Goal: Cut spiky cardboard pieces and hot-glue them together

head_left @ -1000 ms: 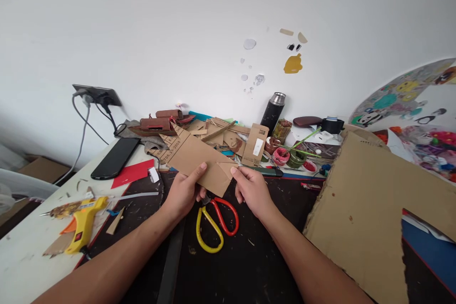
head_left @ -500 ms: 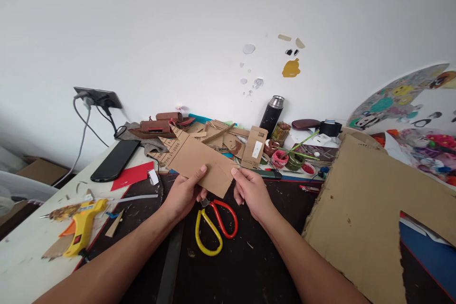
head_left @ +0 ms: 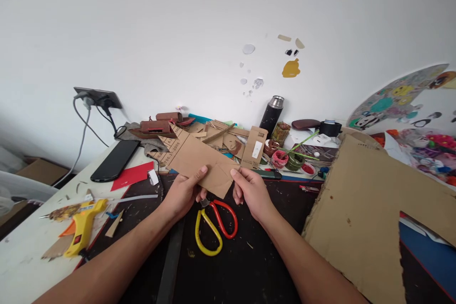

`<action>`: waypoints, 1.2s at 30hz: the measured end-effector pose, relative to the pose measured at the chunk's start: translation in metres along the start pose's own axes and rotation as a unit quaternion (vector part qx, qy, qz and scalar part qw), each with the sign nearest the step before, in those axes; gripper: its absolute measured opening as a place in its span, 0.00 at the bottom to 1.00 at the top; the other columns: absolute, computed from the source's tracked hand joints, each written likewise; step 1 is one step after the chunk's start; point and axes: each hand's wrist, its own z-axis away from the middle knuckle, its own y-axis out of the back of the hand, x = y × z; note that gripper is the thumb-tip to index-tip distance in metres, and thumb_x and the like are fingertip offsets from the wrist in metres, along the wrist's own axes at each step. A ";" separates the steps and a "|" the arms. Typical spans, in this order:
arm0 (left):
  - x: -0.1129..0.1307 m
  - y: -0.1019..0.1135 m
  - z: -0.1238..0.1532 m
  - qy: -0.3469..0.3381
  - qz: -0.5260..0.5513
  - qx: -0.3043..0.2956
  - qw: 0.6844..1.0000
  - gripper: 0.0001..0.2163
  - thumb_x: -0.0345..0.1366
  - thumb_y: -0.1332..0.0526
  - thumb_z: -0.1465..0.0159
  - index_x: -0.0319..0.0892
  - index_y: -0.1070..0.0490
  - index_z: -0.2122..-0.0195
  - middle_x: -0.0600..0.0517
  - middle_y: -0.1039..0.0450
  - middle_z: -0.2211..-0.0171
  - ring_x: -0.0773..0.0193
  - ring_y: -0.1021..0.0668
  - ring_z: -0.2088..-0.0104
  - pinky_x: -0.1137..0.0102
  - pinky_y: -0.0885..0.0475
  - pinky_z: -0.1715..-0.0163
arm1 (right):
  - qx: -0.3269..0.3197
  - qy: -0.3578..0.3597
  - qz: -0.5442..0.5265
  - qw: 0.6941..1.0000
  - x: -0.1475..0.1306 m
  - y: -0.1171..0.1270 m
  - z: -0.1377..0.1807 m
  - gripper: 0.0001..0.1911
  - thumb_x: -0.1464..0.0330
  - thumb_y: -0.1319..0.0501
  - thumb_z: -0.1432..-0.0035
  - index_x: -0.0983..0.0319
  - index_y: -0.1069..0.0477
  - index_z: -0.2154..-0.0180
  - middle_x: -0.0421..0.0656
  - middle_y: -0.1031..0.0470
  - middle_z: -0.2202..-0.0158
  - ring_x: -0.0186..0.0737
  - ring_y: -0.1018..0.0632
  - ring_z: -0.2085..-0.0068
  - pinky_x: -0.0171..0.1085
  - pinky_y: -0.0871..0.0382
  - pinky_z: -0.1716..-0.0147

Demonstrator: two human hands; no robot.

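Brown cardboard piece held up over the dark mat, in front of the seated-side edge of the clutter, tilted, its notched, number-printed end pointing away to the left. Faint straight outlines near its right end; cannot tell if creases, marks or a smaller layer.

Left hand: pinching the near edge, thumb laid flat on top, fingers folded underneath, partly hidden. Right hand: thumb tip pressed on the right-hand corner, fingers curled in below; a narrow pinch, the palm turned inward. Both hands grip the same piece, a little apart.

Just below the left fingertips: scissors, one yellow handle, one red, loops toward the wearer; blades mostly hidden. Dark flat strip under the left forearm.

Left side: yellow glue gun, red card, black phone.

Right side: large cardboard sheet beside the right forearm.

Beyond: heaped cardboard scraps, brown model boat, pink paint jar, black flask leaning near the wall.
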 end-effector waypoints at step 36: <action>-0.006 0.003 -0.003 -0.011 -0.061 0.020 0.998 0.28 0.61 0.28 0.43 0.40 0.29 0.83 0.50 0.33 0.89 0.70 0.35 0.89 0.73 0.41 0.87 | 0.021 0.015 0.107 0.994 -0.001 0.003 -0.001 0.23 0.47 0.36 0.37 0.59 0.29 0.71 0.32 0.38 0.88 0.32 0.38 0.87 0.33 0.51 0.84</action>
